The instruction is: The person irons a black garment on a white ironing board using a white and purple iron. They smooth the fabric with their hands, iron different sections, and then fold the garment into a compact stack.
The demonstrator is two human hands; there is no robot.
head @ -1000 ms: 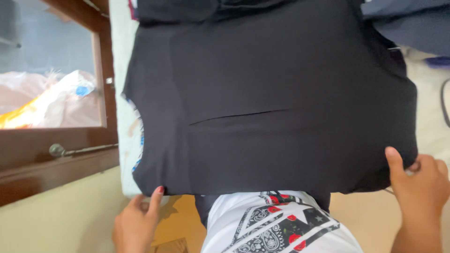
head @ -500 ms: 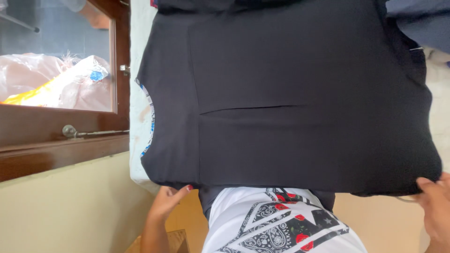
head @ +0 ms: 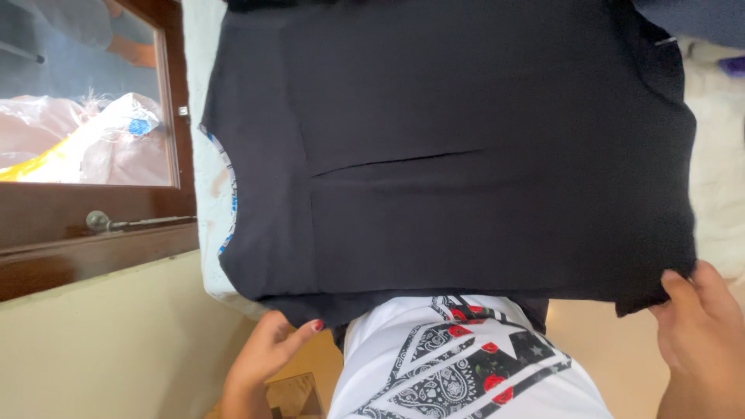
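A black garment lies spread flat over a light-covered surface, with folded panels and a seam line across its middle. My left hand grips its lower left corner, thumb on the fabric, the nails painted red. Over at the lower right corner, my right hand pinches the hem between thumb and fingers. My own white top with a black, grey and red rose print shows at the bottom.
A dark wooden window frame with a metal latch stands at the left, with plastic bags behind the glass. A cream wall runs below it. White fluffy fabric lies at the right edge, and dark blue cloth at the top right.
The view has shifted, so the garment sits more to the right and lower. My right hand has come further into view at the hem corner. My left hand stays at the lower left corner.
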